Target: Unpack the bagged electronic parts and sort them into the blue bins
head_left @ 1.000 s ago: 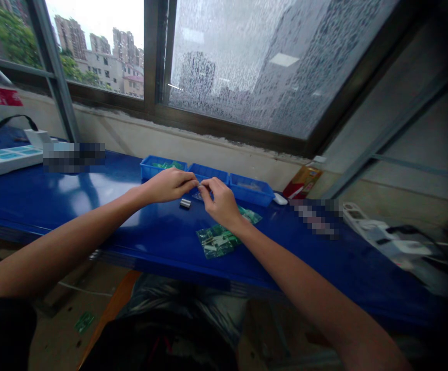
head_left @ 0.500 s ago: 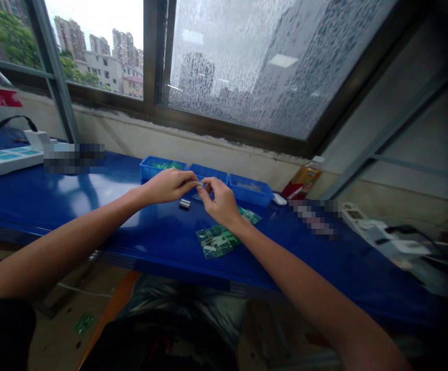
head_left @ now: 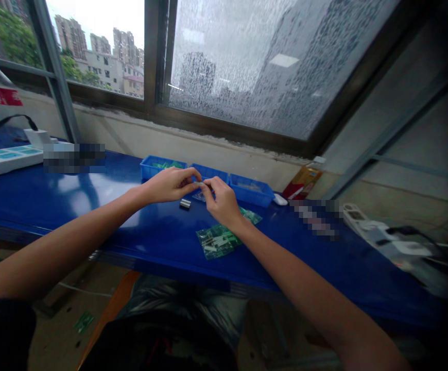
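Note:
My left hand and my right hand meet fingertip to fingertip above the blue table, just in front of the bins. Both are closed in a pinch around one small pale piece; most of it is hidden by the fingers, and its kind cannot be made out. Below the left fingers lies a short shiny metal piece. Behind the right fingers a clear plastic bag partly shows. Under my right wrist is a green-tinted clear bag with several white and metallic strips inside.
Three blue bins line the wall: a left bin with green packets, a middle bin and a right bin with clear packets. Beside them are a white mouse-like object and a red-gold box. Power strips lie left and right.
The fingers of both hands have shifted slightly around the small piece, and my right fingertips are drawn a little to the right. The things on the table have not moved.

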A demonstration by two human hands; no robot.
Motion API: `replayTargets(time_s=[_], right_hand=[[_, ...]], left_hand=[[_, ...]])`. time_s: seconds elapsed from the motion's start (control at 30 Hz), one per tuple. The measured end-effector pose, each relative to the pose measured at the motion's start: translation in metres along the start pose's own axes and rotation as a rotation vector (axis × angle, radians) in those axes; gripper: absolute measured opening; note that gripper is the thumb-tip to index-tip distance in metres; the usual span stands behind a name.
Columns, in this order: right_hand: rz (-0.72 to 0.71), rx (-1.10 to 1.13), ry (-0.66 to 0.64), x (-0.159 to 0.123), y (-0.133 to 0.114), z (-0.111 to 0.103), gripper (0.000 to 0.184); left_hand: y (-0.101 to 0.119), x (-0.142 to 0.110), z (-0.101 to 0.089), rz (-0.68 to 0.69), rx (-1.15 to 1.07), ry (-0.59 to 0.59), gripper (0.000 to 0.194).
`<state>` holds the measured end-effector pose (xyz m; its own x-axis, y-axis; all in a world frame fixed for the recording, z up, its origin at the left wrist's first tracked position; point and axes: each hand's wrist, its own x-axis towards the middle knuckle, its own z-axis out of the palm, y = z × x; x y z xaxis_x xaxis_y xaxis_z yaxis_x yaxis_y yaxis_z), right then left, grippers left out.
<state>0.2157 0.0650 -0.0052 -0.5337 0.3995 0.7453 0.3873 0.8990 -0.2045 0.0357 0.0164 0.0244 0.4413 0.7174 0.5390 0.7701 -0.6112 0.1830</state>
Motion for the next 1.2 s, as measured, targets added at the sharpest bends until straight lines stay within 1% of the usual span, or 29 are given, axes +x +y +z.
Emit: replayTargets(time_s=[0.13, 0.2, 0.33, 0.4, 0.63, 0.8, 0.9, 1.03, 1.1, 1.2], right_hand=[[0.011, 0.001, 0.002, 0.0002, 0.0006, 0.0, 0.028], [0.014, 0.005, 0.0, -0.0002, 0.0006, 0.0003, 0.028], [0.037, 0.037, 0.026, -0.0019, 0.0014, 0.0022, 0.017], [0.039, 0.049, 0.035, -0.0026, 0.0022, 0.0032, 0.019], [-0.013, 0.045, 0.013, -0.0015, 0.0003, 0.0015, 0.008], [-0.003, -0.001, 0.005, -0.0004, -0.0024, -0.0013, 0.017], [0.014, -0.018, 0.019, 0.0001, -0.0014, -0.0012, 0.021], [0.012, -0.015, 0.02, 0.0001, -0.0001, 0.0, 0.027], [0.013, 0.0, 0.021, -0.0003, 0.0004, 0.0005, 0.024], [0.027, 0.026, 0.046, -0.0012, 0.0013, 0.0011, 0.014]], left_hand=[[0.0001, -0.0004, 0.0009, 0.027, 0.004, 0.001, 0.024], [-0.0002, -0.0002, 0.0014, 0.021, 0.029, 0.008, 0.024], [-0.0005, 0.0006, 0.0013, -0.005, 0.065, -0.012, 0.029], [-0.0006, 0.001, 0.0011, -0.004, 0.066, -0.022, 0.031], [-0.0009, 0.0016, 0.0018, -0.003, 0.086, -0.031, 0.034], [0.0008, 0.0004, 0.0008, -0.013, 0.026, 0.013, 0.028], [0.0013, -0.0003, 0.0008, 0.012, -0.026, 0.024, 0.029], [0.0012, -0.0001, 0.0016, 0.021, -0.014, 0.03, 0.024], [0.0012, 0.0004, 0.0019, 0.004, 0.011, 0.031, 0.024], [0.0006, 0.001, 0.0019, -0.016, 0.052, 0.028, 0.027]])
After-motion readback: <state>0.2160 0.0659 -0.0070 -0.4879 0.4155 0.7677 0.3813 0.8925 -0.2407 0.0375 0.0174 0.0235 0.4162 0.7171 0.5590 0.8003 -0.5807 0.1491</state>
